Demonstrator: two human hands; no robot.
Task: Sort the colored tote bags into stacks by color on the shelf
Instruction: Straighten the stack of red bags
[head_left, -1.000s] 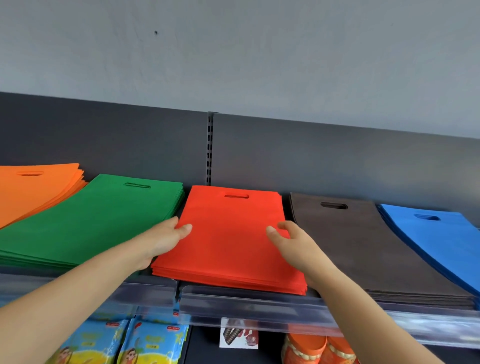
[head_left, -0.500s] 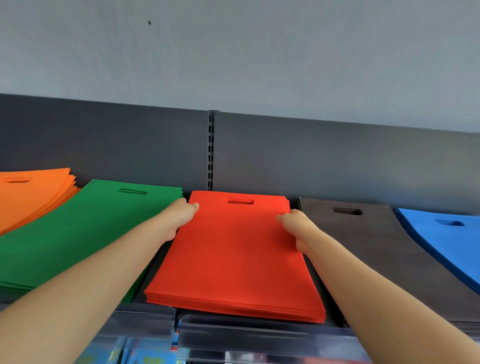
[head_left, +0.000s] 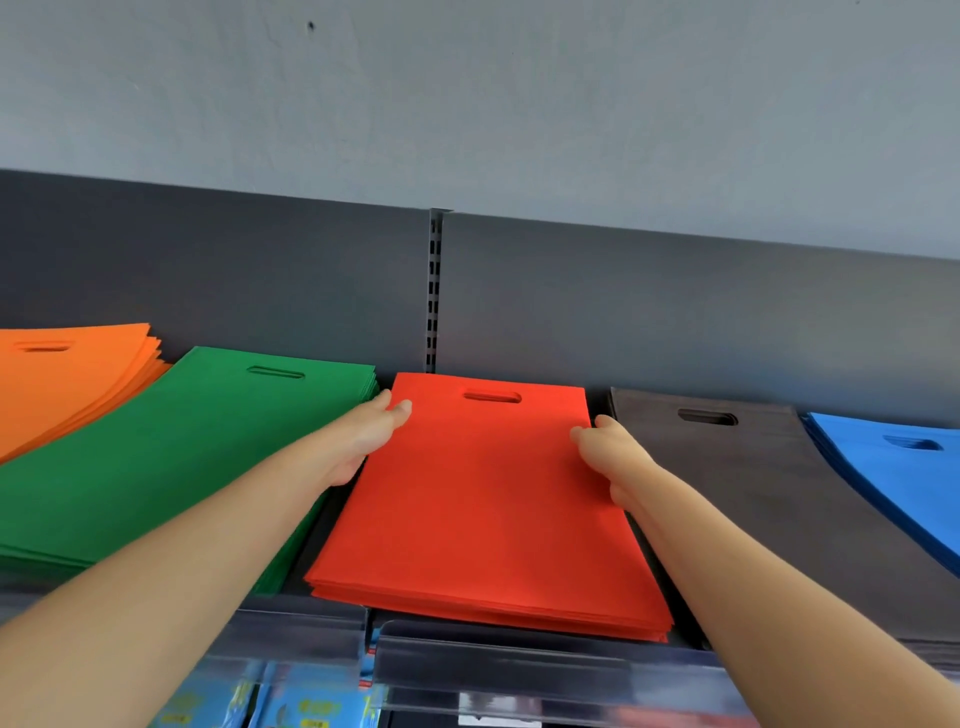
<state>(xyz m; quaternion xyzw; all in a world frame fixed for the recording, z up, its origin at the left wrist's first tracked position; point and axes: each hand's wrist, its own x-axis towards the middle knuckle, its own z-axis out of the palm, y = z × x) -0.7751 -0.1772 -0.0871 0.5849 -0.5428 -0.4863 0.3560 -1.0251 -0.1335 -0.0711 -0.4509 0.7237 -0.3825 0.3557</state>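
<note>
Head view. Noted a reach from near edge toward far corners of red stack (head_left: 483, 509) over the last second. Read as squaring up; sorting judged nearly done. Found centre frame, between green stack (head_left: 156, 457) and grey stack (head_left: 753, 493). Pinched at left edge by left hand (head_left: 363, 441), thumb on top. Gripped at right edge by right hand (head_left: 610, 462), fingers curled round.

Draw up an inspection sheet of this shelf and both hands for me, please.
Surface: dark shelf, clear plastic along its front edge.
Job's things: orange stack, green stack, red stack, grey stack and blue stack of bags, side by side.
Clutter: nothing seen.
Hands: left hand grips the red stack's left edge, right hand its right edge.
Cables: nothing seen.
Surroundings: grey back panel, slotted upright, pale wall; blue packets below.
</note>
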